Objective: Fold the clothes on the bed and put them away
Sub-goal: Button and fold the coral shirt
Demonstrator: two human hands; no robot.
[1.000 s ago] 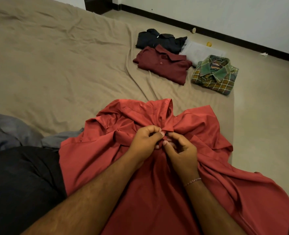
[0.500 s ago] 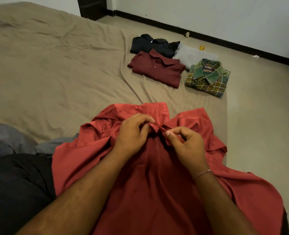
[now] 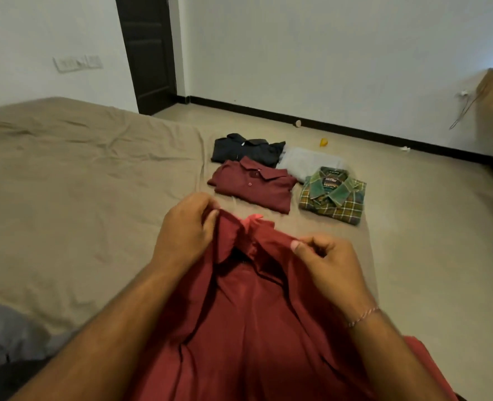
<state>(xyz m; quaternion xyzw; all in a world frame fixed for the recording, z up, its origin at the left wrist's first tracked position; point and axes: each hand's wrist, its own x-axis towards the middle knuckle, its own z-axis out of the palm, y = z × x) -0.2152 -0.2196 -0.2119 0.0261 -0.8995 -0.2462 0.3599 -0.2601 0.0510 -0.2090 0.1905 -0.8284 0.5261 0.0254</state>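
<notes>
Red shirt (image 3: 257, 328) held up at its collar end, rest draping toward the person over the bed (image 3: 80, 183). Left hand (image 3: 186, 230) pinches 1 side of the collar, fingers curled into cloth; right hand (image 3: 326, 264) pinches the other side, thumb on top. Hands apart, likely to spread the shoulders square before laying it flat. Beyond the red shirt, 4 folded pieces: maroon polo (image 3: 254, 185), dark shirt (image 3: 246, 149), grey garment (image 3: 312, 163), plaid shirt (image 3: 333, 195), grouped near the bed's edge, probably staged for putting away. Unfolded grey cloth (image 3: 5, 334) left of the red shirt.
</notes>
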